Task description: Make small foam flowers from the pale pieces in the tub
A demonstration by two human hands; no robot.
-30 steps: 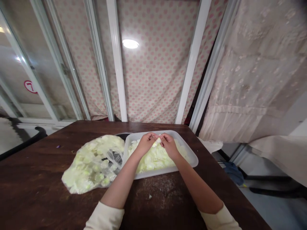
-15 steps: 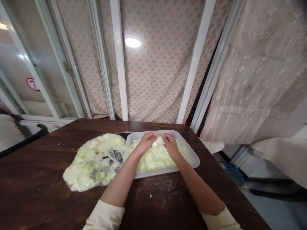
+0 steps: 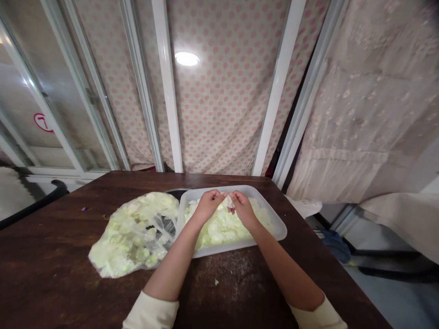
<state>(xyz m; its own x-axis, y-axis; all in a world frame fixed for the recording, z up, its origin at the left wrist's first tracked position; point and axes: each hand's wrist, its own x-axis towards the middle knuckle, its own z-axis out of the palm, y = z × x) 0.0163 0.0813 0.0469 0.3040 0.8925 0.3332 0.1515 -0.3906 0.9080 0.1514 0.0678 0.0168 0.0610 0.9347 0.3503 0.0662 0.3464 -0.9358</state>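
Over a white plastic tray [image 3: 236,246] my left hand [image 3: 208,204] and my right hand [image 3: 243,208] meet with their fingertips close together. Both are closed in a pinch on a small white flower [image 3: 225,201], partly hidden by the fingers. Beneath them, a layer of pale yellow-white petals [image 3: 222,228] fills the tray. To the left lies a clear plastic bag [image 3: 164,224], open towards the tray and full of what look like white flower heads [image 3: 126,237] with greenish parts. My left forearm passes in front of the tray's left corner.
A dark round dish [image 3: 176,193] shows partly behind the bag and tray. The dark wooden table [image 3: 61,260] bears small scraps [image 3: 216,283] near its front. Behind stand white-framed panels with a dotted curtain [image 3: 222,105]. A black armrest [image 3: 55,194] stands at the left.
My fingertips have shifted slightly around the flower, and a bit more of it shows by the right fingers. The tray and bag stay put; the view has tilted slightly.
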